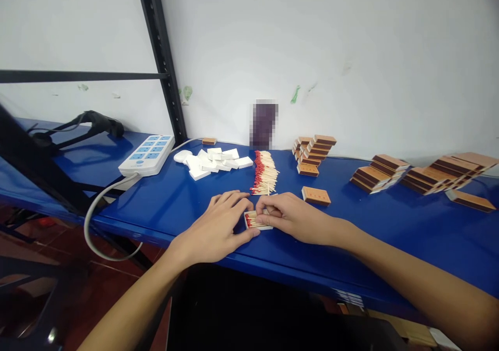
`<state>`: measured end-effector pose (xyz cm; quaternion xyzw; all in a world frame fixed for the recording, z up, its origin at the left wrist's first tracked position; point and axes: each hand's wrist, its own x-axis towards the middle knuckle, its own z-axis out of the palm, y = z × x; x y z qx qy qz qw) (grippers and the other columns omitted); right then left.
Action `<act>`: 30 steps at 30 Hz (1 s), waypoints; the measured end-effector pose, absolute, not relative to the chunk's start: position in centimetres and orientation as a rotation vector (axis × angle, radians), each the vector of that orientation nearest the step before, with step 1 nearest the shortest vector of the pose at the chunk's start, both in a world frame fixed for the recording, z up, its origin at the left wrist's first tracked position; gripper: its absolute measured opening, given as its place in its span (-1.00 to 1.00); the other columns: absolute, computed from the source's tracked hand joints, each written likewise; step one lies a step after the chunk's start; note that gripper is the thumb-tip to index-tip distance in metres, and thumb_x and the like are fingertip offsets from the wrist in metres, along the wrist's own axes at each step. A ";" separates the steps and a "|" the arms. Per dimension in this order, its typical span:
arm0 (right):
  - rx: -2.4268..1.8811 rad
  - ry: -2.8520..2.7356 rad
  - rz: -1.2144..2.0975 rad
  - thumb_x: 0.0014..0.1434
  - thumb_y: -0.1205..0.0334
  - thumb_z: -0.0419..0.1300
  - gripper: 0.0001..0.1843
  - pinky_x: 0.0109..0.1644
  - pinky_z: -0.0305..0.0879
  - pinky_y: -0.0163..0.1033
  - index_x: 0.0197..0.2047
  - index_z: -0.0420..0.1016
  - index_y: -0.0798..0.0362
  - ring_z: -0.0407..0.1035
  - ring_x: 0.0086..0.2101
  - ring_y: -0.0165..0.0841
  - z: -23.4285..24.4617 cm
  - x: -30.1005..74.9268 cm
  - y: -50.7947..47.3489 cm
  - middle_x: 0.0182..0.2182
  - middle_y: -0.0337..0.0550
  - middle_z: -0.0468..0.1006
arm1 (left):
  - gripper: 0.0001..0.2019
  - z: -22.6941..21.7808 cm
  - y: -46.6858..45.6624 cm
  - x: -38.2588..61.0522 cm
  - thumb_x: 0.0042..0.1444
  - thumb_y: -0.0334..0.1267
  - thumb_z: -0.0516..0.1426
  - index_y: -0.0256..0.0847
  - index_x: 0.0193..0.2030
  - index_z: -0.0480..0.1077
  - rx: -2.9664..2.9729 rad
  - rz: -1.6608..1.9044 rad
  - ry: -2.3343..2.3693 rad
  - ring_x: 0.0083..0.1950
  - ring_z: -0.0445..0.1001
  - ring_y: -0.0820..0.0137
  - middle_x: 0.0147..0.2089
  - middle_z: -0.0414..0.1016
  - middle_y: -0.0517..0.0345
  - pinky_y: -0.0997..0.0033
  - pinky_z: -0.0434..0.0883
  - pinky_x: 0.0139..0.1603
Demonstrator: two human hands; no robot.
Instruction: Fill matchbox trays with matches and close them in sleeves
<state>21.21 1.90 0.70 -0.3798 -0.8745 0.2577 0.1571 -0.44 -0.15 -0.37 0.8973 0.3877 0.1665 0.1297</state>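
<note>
A small white matchbox tray (257, 220) filled with red-tipped matches lies on the blue table (390, 226) near its front edge. My left hand (218, 226) rests flat beside it, fingers curled against its left end. From the right, my right hand (292, 216) pinches over the tray's matches. Just behind the hands lies a loose pile of matches (265, 171). One brown matchbox sleeve (316, 196) sits right of my right hand.
Empty white trays (216, 162) lie heaped at the back left beside a white power strip (148, 154) with its cable. Stacks of brown matchboxes (312, 153) stand behind, with more stacked matchboxes (424, 177) fanned at the right. A black shelf post (163, 60) rises at left.
</note>
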 end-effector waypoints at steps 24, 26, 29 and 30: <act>-1.180 -2.853 -0.278 0.39 0.20 -0.11 -0.69 -0.37 0.11 -0.26 0.00 0.42 0.00 0.35 -0.36 -0.33 0.7 23.6 5.2 -0.19 -0.08 0.43 | -0.70 -0.4 0.0 -0.4 0.31 0.00 0.02 -0.08 0.06 0.31 2.616 0.500 1.070 0.30 0.17 0.12 0.19 0.34 0.05 0.04 0.15 0.26; -1.120 -2.897 -0.382 0.40 0.20 -0.13 -0.70 -0.40 0.07 -0.26 -0.04 0.41 0.04 0.35 -0.38 -0.34 0.7 23.2 5.6 -0.21 -0.08 0.43 | -0.70 -0.4 -0.1 -0.4 0.31 0.00 0.02 -0.09 0.05 0.31 2.620 0.498 1.073 0.32 0.14 0.11 0.20 0.33 0.05 0.04 0.15 0.25; -1.021 -2.953 -0.553 0.39 0.27 -0.10 -0.75 -0.44 0.02 -0.24 -0.06 0.37 0.09 0.35 -0.42 -0.35 0.4 22.4 6.3 -0.21 -0.06 0.44 | -0.70 -0.3 -0.2 -0.4 0.31 0.00 0.03 -0.10 0.04 0.30 2.627 0.493 1.076 0.32 0.14 0.11 0.21 0.33 0.04 0.05 0.17 0.22; -0.990 -2.967 -0.600 0.37 0.30 -0.09 -0.76 -0.46 0.01 -0.24 -0.07 0.37 0.12 0.34 -0.43 -0.35 0.3 22.2 6.5 -0.22 -0.04 0.45 | -0.71 -0.3 -0.2 -0.5 0.30 0.00 0.03 -0.10 0.03 0.30 2.628 0.494 1.073 0.32 0.15 0.12 0.21 0.34 0.04 0.05 0.18 0.22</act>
